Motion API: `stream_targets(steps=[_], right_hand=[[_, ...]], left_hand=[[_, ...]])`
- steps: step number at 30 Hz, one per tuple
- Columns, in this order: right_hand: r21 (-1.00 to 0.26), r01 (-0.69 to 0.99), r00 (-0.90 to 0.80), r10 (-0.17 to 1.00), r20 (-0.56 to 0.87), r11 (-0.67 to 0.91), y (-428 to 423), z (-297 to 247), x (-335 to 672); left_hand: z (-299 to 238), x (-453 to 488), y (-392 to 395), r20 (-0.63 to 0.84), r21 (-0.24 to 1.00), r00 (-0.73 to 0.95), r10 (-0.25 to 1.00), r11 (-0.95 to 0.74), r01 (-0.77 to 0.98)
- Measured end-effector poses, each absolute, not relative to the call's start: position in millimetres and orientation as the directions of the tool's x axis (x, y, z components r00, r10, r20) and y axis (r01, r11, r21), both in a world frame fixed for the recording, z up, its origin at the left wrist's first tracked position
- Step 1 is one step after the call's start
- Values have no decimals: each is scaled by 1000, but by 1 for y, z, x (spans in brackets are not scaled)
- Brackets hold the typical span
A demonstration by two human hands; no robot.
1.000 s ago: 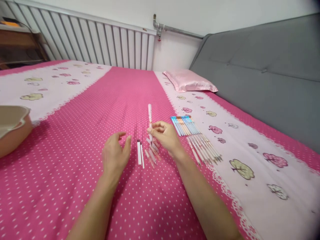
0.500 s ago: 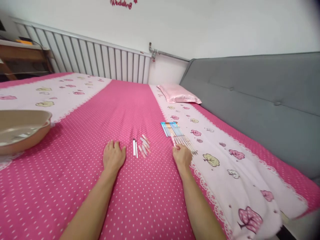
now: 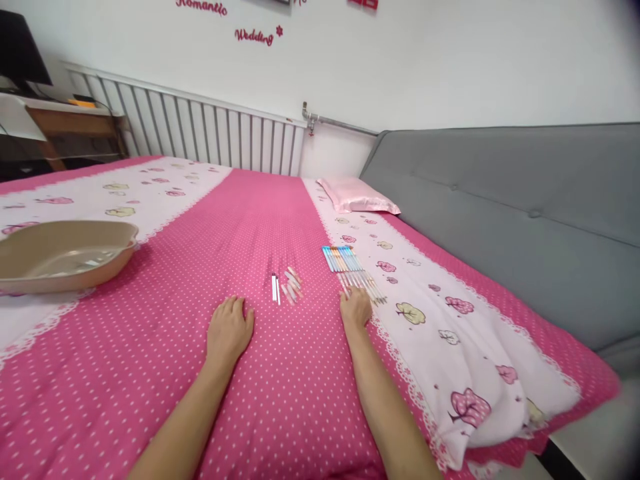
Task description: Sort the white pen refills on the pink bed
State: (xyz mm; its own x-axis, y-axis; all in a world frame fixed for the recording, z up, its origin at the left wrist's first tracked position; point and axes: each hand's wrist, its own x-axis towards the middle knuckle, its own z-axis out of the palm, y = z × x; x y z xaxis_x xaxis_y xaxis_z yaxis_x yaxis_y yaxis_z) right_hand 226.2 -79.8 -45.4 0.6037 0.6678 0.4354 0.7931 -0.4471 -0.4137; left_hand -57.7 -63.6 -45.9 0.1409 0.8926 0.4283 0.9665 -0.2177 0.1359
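My left hand point(image 3: 229, 331) lies flat and open on the pink dotted bedspread point(image 3: 260, 400), just short of two white pens point(image 3: 275, 289) and a small heap of clear pen caps point(image 3: 291, 285). My right hand point(image 3: 356, 308) rests at the near end of a neat row of pens point(image 3: 353, 268) with blue and orange tops. Its fingers are curled down onto the leftmost pen of that row, and its fingertips are partly hidden.
A tan plastic basin point(image 3: 65, 255) sits on the bed at the left. A pink pillow point(image 3: 357, 195) lies at the far end against the grey padded headboard point(image 3: 500, 220). A white radiator point(image 3: 190, 133) lines the wall. The bed's corner drops off at the lower right.
My right hand held a pen upright over the caps, then carried it right and lowered it to the row. My left hand flattened onto the bed. The view pulled back and up.
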Motion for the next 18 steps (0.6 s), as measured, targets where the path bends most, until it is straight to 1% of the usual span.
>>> stream_targets(steps=[4,7,18], right_hand=[[-417,796,603,638,479,-438,-91,-46,224],[-429,778,627,611,484,-458,-101,-47,223],[-510,694,715,573,402,-509,-121,-53,218]], left_hand=[[-45,-60,-68,411,140,158,898,-233,962],[-45,-65,-75,423,132,187,886,-265,955],[-47,-97,-121,391,116,285,875,-354,928]])
